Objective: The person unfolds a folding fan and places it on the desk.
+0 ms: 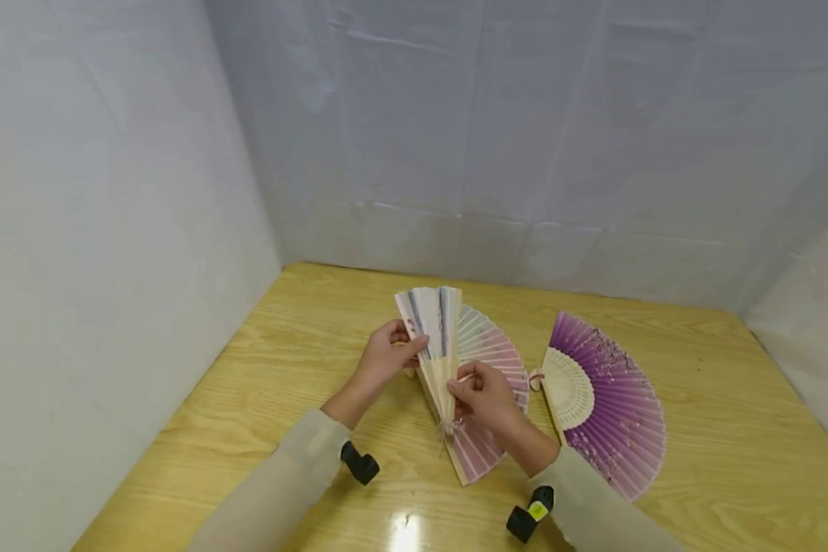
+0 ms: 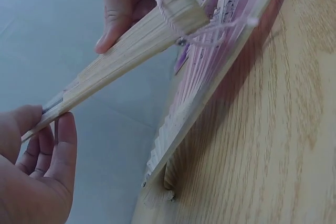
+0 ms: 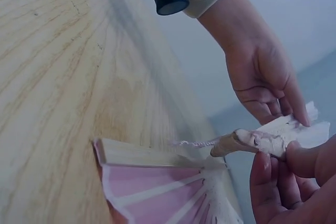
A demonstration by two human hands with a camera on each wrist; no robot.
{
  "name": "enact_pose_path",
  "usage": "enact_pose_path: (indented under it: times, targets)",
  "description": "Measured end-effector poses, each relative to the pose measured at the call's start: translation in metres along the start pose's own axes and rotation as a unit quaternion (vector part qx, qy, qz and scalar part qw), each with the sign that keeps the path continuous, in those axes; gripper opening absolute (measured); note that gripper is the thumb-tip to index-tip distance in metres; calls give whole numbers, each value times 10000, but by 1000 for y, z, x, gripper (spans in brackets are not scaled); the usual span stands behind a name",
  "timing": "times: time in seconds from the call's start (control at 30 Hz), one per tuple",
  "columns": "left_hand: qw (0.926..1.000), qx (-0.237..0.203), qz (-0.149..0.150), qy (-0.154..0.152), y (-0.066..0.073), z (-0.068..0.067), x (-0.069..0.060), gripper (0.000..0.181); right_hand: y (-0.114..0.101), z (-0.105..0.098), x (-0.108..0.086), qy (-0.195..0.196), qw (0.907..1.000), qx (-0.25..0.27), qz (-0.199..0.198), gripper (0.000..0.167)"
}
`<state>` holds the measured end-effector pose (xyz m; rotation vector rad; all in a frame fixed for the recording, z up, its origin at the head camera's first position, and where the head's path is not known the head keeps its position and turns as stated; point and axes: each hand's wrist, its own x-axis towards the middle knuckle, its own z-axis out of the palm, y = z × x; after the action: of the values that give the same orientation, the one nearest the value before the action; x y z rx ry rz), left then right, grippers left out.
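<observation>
A partly spread white folding fan (image 1: 428, 322) with grey-blue streaks is held up between both hands. On its left edge, my left hand (image 1: 382, 356) pinches it between thumb and fingers. The thumb and fingers of my right hand (image 1: 486, 395) grip the right edge, lower on the wooden ribs. From the ribs' lower end hangs a pale pink cord (image 2: 168, 11). Behind and below, a spread pink and pale-green fan (image 1: 500, 356) stands or lies on the table, partly hidden by the held fan and right hand; its pink cloth (image 3: 152, 187) shows in the right wrist view.
Right of the hands, a spread purple fan (image 1: 624, 406) with a blossom pattern lies on the wooden table (image 1: 262, 368). A small looped tassel (image 1: 536, 379) is at its pivot side. White sheeting (image 1: 414, 138) rises behind the table and along both sides.
</observation>
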<state>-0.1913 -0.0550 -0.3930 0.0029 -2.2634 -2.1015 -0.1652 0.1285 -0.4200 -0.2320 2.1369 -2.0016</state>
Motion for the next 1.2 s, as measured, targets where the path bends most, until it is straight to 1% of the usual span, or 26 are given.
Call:
enact_pose_path:
  times: [0.13,0.27,0.5,0.6,0.7,0.8,0.87,0.93,1.0,1.07,1.2]
  targets:
    - [9998,-174,-1,17,-2,0,0,16,1,-4,3,186,9996,220,12,12]
    - [9996,-275,13,-38,-3,0,1,16,0,-6,5,273,9987,426,16,12]
    - [9990,-282,18,-343,-4,3,-2,32,-1,-11,8,624,9973,397,29,14]
    - [9983,-388,-36,-443,-5,4,-2,33,-1,-13,11,700,9958,594,-33,13]
    - [9966,-512,-136,-638,-5,6,-3,37,0,-16,12,774,9940,773,-70,13]
    - [9951,-642,-183,-731,-6,9,-4,41,0,-18,14,855,9926,861,-85,21]
    - [9947,-760,-143,-675,-7,10,-5,41,-1,-20,15,893,9919,889,-157,34]
    - [9942,-905,-104,-572,-7,11,-6,40,-2,-21,15,923,9916,844,-326,47]
    - [9934,-1038,-80,-485,-7,12,-7,39,-3,-22,15,911,9914,765,-547,54]
    - [9927,-1126,-61,-418,-7,12,-7,38,-3,-23,15,910,9911,618,-752,51]
    - [9930,-1137,-41,-323,-7,11,-8,37,-4,-25,13,896,9912,348,-907,31]
